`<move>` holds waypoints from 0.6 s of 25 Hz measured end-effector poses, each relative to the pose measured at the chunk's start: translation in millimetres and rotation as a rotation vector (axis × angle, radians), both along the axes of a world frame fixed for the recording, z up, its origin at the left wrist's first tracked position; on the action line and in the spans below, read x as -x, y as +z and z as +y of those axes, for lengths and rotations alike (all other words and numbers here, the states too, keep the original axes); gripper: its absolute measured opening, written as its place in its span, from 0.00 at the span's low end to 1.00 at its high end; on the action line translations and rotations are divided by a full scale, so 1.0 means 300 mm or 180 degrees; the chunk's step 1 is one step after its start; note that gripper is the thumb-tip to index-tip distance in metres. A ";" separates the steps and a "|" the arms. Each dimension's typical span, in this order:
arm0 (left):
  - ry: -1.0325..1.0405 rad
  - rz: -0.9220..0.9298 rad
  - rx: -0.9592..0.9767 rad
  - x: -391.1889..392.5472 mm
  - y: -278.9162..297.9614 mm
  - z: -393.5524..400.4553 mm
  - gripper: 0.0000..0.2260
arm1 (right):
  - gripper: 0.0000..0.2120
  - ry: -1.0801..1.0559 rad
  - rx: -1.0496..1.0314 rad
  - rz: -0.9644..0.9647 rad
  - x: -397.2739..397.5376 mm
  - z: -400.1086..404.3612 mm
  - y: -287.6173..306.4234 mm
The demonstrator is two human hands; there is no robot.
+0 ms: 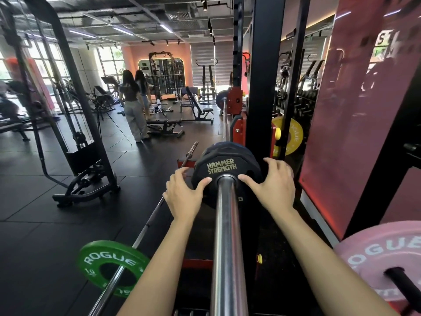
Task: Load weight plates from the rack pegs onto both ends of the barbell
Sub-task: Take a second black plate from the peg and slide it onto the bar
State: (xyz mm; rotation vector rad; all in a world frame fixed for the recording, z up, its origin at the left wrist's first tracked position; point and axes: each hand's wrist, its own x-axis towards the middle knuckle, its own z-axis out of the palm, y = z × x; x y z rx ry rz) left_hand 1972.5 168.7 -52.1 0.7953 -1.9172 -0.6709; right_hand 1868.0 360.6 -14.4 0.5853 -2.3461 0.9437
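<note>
A black Hammer Strength plate [222, 166] sits on the chrome sleeve of the barbell [227, 236], which runs away from me through the black and red rack [265, 87]. My left hand [184, 195] grips the plate's left edge, thumb pressed on its face beside the sleeve. My right hand [273, 185] grips the right edge the same way. A dark plate [221, 99] shows on the bar's far end. A yellow plate [289, 135] and a pink Rogue plate [382, 254] hang on rack pegs at the right.
A second bar with a green Rogue plate [109, 265] lies low at my left. A cable machine [75, 133] stands on the left. Two people [134, 106] stand among benches [164, 126] further back. A mirror wall [355, 110] closes the right side.
</note>
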 end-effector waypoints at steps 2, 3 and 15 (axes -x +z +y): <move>0.0001 -0.0159 -0.0120 -0.026 0.007 0.012 0.32 | 0.36 -0.0069 -0.0035 0.0118 -0.044 -0.008 -0.003; -0.0026 -0.0183 -0.0165 -0.044 0.004 0.020 0.31 | 0.34 -0.0062 -0.0012 0.0158 -0.067 -0.007 -0.006; -0.0354 -0.0007 -0.0107 -0.420 0.018 0.220 0.27 | 0.27 0.0397 0.0166 0.0096 -0.424 0.196 -0.023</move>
